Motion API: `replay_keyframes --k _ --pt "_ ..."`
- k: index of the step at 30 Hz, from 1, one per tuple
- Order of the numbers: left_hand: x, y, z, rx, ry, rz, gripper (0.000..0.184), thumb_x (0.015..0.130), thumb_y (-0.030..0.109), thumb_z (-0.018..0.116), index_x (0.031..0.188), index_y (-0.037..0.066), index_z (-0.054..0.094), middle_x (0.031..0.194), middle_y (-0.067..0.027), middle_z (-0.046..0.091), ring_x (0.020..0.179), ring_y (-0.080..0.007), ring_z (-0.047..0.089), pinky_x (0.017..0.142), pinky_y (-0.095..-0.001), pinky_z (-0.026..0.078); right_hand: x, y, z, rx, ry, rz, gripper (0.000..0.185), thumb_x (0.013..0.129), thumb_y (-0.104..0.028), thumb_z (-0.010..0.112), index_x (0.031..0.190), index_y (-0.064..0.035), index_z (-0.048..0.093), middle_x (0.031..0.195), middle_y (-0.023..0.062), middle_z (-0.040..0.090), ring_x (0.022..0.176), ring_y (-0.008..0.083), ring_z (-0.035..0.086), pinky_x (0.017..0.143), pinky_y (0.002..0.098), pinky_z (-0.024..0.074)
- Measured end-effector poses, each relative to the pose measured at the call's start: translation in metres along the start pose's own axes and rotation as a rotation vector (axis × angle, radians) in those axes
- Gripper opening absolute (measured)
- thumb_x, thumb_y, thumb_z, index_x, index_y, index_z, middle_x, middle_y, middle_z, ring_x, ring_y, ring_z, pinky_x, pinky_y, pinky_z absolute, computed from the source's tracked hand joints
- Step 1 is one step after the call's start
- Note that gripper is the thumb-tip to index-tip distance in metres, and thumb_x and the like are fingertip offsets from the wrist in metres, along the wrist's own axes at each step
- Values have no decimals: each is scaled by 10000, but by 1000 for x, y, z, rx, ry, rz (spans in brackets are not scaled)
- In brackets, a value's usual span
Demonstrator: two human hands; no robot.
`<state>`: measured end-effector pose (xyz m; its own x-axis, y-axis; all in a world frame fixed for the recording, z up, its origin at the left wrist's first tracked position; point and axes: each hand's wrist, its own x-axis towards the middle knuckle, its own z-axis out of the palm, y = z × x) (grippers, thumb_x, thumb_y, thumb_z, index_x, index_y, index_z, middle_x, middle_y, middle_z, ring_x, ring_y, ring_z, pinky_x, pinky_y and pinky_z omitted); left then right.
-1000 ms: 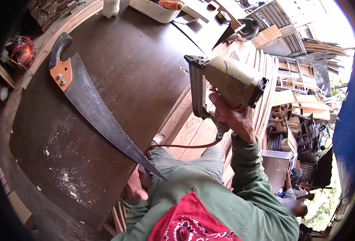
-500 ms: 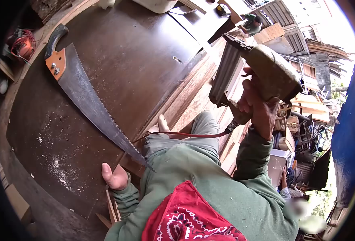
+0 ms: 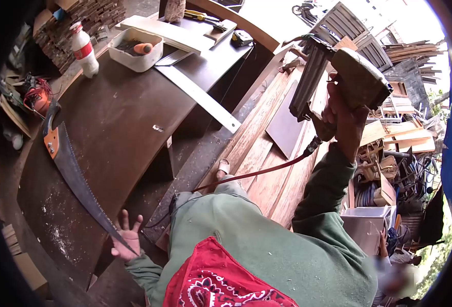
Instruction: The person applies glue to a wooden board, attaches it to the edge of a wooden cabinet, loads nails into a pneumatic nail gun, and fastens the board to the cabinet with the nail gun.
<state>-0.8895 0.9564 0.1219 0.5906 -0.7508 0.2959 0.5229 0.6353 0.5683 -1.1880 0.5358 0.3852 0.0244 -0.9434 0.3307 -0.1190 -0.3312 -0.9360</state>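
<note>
My right hand point(image 3: 344, 115) is wrapped round the handle of a nail gun point(image 3: 360, 77), raised at the right, with a red hose point(image 3: 267, 173) running from its handle. My left hand point(image 3: 127, 238) is open, palm up and fingers spread, and holds nothing. The tip of a curved saw point(image 3: 77, 176) overlaps it in view; whether they touch I cannot tell. The saw has an orange and black handle and lies on the dark tabletop point(image 3: 118, 130), with sawdust near it.
A white tub point(image 3: 136, 53), a bottle point(image 3: 84, 51), a metal ruler point(image 3: 200, 97) and a tape measure point(image 3: 241, 38) stand or lie at the table's far end. Planks point(image 3: 267, 153) lie to the right of the table. Another person point(image 3: 389, 271) is at the lower right.
The view has shifted, showing more of the table's far end. My right hand has moved right and up with the nail gun. My left hand has moved left and spread its fingers.
</note>
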Motion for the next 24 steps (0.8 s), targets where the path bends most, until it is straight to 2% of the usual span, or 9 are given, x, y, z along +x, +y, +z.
replay_keyframes --k 2,4,6,9,13,16,18,20,24 --pt "-17 -55 -9 32 249 -230 1037 835 332 810 1638 137 184 1636 -109 336 1425 -362 434 1092 -655 414 35 29 -37 23 -2 14 279 906 -123 775 1157 -18 714 635 -8 572 497 59 468 471 244 347" --pt "-7 -106 -11 347 619 -683 821 865 163 779 1568 70 364 1526 -118 466 1304 -268 560 1029 -440 525 61 54 -59 74 36 -30 281 902 -113 774 1157 -10 712 624 -7 558 491 60 457 470 253 344" --pt "21 -157 -1 643 605 -857 638 876 88 761 1455 -2 508 1408 -118 573 1227 -228 611 990 -348 542 88 89 -78 126 132 -10 268 913 -101 766 1161 -17 709 615 -14 536 478 63 439 465 256 335" --pt "81 -218 18 860 265 -785 530 878 60 759 1364 -47 574 1294 -113 637 1172 -209 637 963 -329 550 128 127 -105 226 202 -28 255 932 -101 750 1173 -32 699 608 -27 493 469 68 431 466 260 343" --pt "147 -269 49 897 125 -731 443 874 51 756 1287 -42 624 1267 -130 648 1119 -208 670 940 -324 552 183 147 -119 288 216 -74 260 938 -143 755 1167 -35 695 609 -47 426 462 76 415 470 274 363" --pt "175 -297 65 1249 -66 -640 433 865 51 755 1280 -1 645 1262 -128 659 1101 -220 678 929 -329 557 225 151 -107 274 186 -146 263 942 -149 752 1173 -35 696 611 -50 413 464 78 410 478 274 362" --pt "183 -316 53 1253 -100 -645 433 851 75 767 1271 48 667 1258 -111 674 1065 -231 687 917 -350 562 253 167 -105 323 40 -137 276 948 -143 739 1197 -33 694 614 -52 396 478 77 410 482 279 355" --pt "204 -327 67 1246 -112 -676 421 841 85 775 1249 50 679 1254 -110 681 1056 -229 689 918 -358 562 259 163 -76 101 155 -172 269 944 -135 736 1190 -33 695 612 -52 394 475 75 404 484 277 354" --pt "246 -354 70 1344 -275 -644 402 815 82 784 1207 56 696 1223 -109 697 1051 -221 693 915 -337 559 275 187 -34 46 93 -192 270 921 -116 752 1166 -11 708 624 -25 492 481 68 431 489 264 356"
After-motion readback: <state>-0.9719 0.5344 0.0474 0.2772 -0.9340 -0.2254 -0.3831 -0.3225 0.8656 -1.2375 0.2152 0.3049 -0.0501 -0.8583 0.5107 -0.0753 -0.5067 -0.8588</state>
